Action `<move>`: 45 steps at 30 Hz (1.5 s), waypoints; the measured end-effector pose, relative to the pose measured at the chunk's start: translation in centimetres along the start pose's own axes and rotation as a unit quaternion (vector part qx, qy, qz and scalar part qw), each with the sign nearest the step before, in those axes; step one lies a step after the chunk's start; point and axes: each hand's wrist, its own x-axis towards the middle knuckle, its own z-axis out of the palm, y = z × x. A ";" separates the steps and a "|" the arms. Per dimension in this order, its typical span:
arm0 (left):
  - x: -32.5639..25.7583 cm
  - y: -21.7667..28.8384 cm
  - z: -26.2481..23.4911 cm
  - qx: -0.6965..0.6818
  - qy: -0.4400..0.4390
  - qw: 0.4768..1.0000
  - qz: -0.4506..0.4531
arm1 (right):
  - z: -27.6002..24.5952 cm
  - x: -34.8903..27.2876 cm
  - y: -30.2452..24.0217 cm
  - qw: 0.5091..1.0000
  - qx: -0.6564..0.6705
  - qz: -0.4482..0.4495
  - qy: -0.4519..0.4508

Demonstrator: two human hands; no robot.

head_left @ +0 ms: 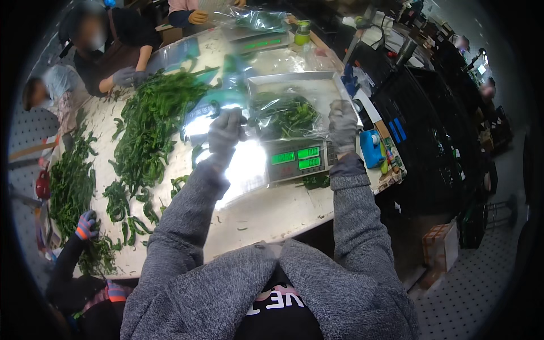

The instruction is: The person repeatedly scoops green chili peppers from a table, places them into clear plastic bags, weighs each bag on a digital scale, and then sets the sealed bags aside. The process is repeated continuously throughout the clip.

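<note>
A clear plastic bag of long green peppers lies over the metal tray of a digital scale with a green-lit display. In a grey glove, my left hand is closed in a fist on the bag's left side. My right hand, gloved the same, is closed at its right side. Both hands seem to hold the bag's plastic, though glare and slight blur hide the exact grip. Left of the scale spreads a large pile of loose green peppers.
A blue tape dispenser stands right of the scale, by dark crates. Behind are a second scale and a green-topped container. Co-workers' gloved hands are at the far left, near left and top.
</note>
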 end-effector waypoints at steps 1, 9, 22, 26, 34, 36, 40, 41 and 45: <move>1.5 -0.1 0.5 0.033 0.020 0.999 -0.035 | 0.2 0.1 -0.9 0.985 -0.171 -0.020 0.015; 7.6 -4.7 2.1 0.589 -0.366 0.719 0.047 | 2.7 3.8 2.6 0.897 -0.398 0.078 -0.178; 7.5 -1.4 6.2 0.484 -0.339 0.797 0.126 | -0.3 1.6 -3.1 0.901 -0.419 0.102 -0.054; 7.6 -2.3 5.8 0.477 -0.329 0.805 0.128 | 1.4 0.7 -6.0 0.900 -0.281 -0.319 0.094; 8.1 -4.1 3.3 0.389 -0.348 0.852 0.029 | 1.2 2.1 -1.4 0.930 -0.242 -0.044 -0.272; 7.2 -5.0 0.8 0.362 -0.343 0.866 0.017 | -1.1 1.6 -0.6 0.898 -0.275 -0.003 -0.345; 3.3 2.8 -1.3 0.291 -0.380 0.875 -0.071 | -3.8 -1.7 0.7 0.925 -0.322 -0.034 -0.197; 2.4 1.2 -1.8 0.286 -0.349 0.891 -0.041 | -3.5 -2.5 1.0 0.924 -0.327 -0.061 -0.187; -0.3 -2.5 -0.5 0.144 -0.154 0.970 -0.124 | -0.6 -5.8 2.4 0.914 -0.342 -0.159 -0.147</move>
